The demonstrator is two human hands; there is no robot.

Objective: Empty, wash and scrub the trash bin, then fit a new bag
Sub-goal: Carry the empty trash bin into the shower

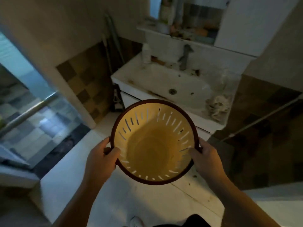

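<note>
Both hands, left (pixel 100 158) & right (pixel 205 158), grip the empty slotted trash bin (pixel 154 145) by its rim; I'd keep it level w/ the sink (pixel 165 82), then rinse.

2 bare forearms reach up from the lower edge of the head view, with no sleeves, watch, rings or gloves showing on them. The left hand (pixel 100 158) and the right hand (pixel 205 157) are both uncovered, with short, plain nails as far as the blurred picture allows. At the bottom edge, between the arms, sits dark clothing (pixel 194 221), black or near it, and beside it a pale, whitish shoe (pixel 136 222), partly cut off.
</note>
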